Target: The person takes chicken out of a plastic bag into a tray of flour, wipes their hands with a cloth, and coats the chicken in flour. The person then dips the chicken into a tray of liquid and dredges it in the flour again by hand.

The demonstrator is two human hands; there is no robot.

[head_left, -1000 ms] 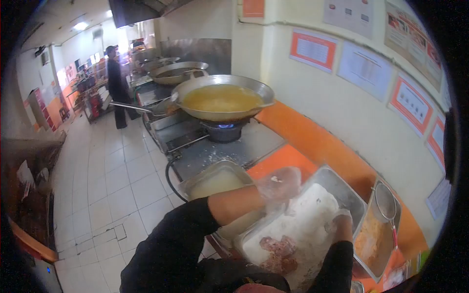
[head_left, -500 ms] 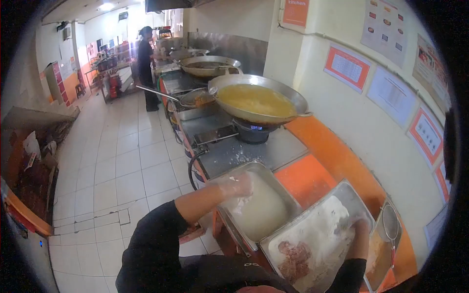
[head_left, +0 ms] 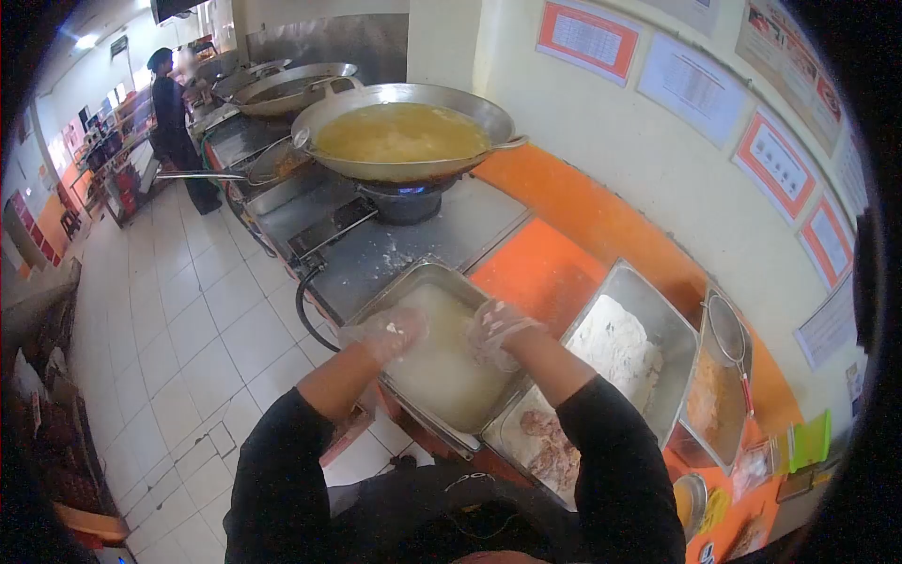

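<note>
A deep metal tray (head_left: 366,318) holds cloudy, whitish liquid (head_left: 446,376). My left hand (head_left: 393,336), in a clear plastic glove dusted white, is at the tray's left side over the liquid, its fingers blurred. Across from it, my right hand (head_left: 500,331), gloved the same way, comes in over the right rim with its fingers apart and pointing down; nothing shows in them. To the right, a second metal tray (head_left: 678,381) contains white flour (head_left: 613,343). Pieces of raw, flour-dusted meat (head_left: 552,446) lie at its near end, partly covered by my right sleeve.
Beyond the trays, a large wok (head_left: 404,169) of yellow oil sits over a lit burner (head_left: 406,202). A long-handled strainer (head_left: 272,169) is left of it. At right are a red-handled sieve (head_left: 728,329) and another tray. One person (head_left: 174,132) stands farther back.
My right hand has left the flour tray and moved left to the liquid tray. My left hand stays over the liquid. The view has swung right.
</note>
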